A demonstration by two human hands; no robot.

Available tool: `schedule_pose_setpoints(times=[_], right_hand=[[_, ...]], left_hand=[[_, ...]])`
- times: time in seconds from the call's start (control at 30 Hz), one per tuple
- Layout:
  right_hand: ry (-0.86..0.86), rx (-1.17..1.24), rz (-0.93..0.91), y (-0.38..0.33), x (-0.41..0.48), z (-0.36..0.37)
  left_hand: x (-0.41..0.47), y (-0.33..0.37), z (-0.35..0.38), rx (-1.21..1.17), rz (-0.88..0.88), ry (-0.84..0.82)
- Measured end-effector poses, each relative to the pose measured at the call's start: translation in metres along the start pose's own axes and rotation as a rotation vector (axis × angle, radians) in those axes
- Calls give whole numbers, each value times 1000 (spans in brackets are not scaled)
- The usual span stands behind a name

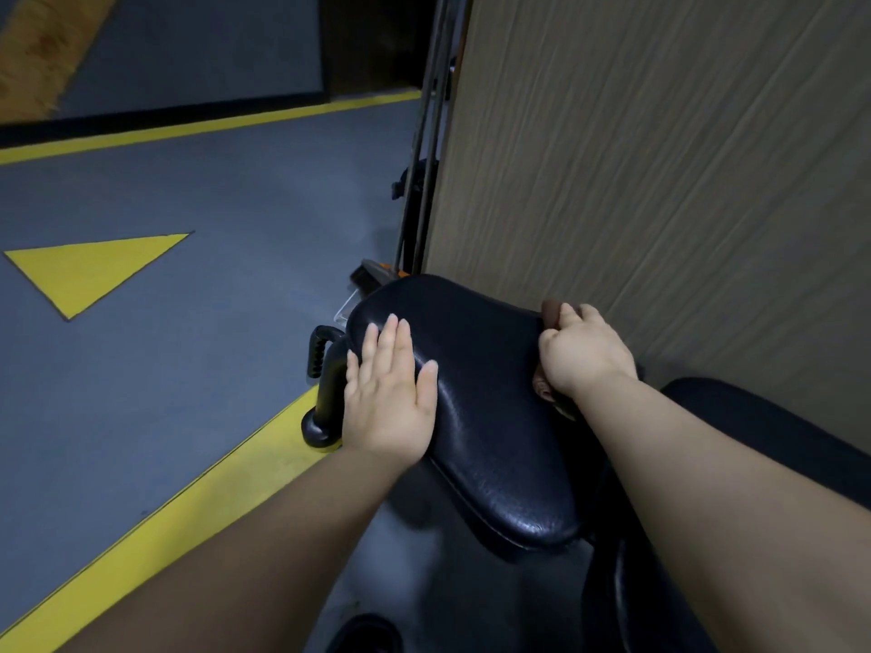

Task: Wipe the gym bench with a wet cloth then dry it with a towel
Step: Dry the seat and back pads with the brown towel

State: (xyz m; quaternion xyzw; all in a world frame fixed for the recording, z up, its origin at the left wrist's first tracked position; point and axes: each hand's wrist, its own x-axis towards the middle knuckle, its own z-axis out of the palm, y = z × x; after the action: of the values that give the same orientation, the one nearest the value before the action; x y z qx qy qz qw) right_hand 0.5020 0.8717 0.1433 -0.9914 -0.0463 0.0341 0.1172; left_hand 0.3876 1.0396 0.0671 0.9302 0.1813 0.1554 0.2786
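A black padded gym bench seat [485, 407] fills the middle of the head view, its leather surface shiny. My left hand [389, 393] lies flat and open on the seat's left edge, fingers pointing away from me. My right hand [582, 353] is closed around a dark brown cloth [549, 313] and presses it against the seat's right edge, close to the wall. Only small bits of the cloth show above and below the fist. A second black pad [754, 426] lies behind my right forearm.
A wood-grain wall panel [660, 157] stands right beside the bench. A black frame handle with a ribbed grip [325, 369] sticks out at the seat's left. Grey floor with yellow lines [141, 549] and a yellow triangle [94, 271] spreads to the left. Metal rods [424, 157] lean by the wall.
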Motion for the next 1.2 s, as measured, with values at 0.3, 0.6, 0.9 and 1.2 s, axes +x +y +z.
schedule_pose_setpoints(times=[0.3,0.6,0.9,1.2], right_hand=[[-3,-71,-232,-18,-90,11],[-86,-66,-355,25,-151,-1],[-173,-132,-152,77,-190,-34],[-151,-97,181,209,-262,-75]], left_hand=[[2,4,-10,120,-44,-109],[-34,60,-31,349,263,-516],[-96,128,-11,257,327,-673],[-146,157,12,284,408,-586]])
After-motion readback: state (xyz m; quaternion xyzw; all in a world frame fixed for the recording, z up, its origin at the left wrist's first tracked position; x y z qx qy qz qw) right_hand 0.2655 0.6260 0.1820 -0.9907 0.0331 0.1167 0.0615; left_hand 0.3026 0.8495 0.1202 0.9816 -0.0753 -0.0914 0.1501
